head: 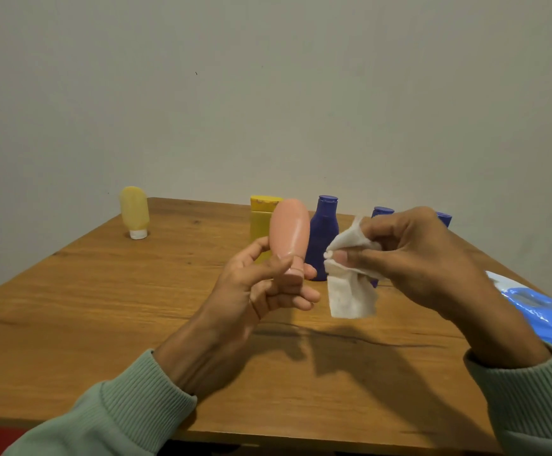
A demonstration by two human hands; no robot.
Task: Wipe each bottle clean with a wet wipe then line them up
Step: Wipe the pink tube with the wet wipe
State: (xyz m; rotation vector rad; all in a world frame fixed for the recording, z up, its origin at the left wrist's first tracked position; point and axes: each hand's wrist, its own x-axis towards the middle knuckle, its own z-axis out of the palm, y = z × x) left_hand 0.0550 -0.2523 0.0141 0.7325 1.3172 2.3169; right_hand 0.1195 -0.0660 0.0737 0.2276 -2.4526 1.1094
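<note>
Table (103, 307): wooden, set against a plain wall (268, 93).

Left hand (261, 287): raised above the table, fingers closed round the cap end of the pink bottle (290, 232), thumb lying along its neck. Bottle held upside down, rounded base uppermost, clear of the table.

Right hand (412, 255): raised just beside the pink bottle, thumb and fingers pinching the wipe (350, 287). Wipe white, crumpled at the grip, loose end hanging below the hand; close to the bottle, not seen to touch it.

Row at the far edge, behind the hands:
- yellow bottle (261, 218), upright, partly hidden by the pink bottle;
- purple bottle (323, 235), upright, just right of the yellow one;
- second purple bottle (382, 211), only the cap showing above the right hand;
- third purple bottle (444, 218), only the cap showing past the knuckles.

Pale yellow tube (134, 212): standing on its white cap near the far left corner, well apart from the row.

Blue pack (544, 311): glossy, at the right edge of the table, cut off by the frame.

Sleeves (120, 413): green, ribbed cuffs, both wrists.
</note>
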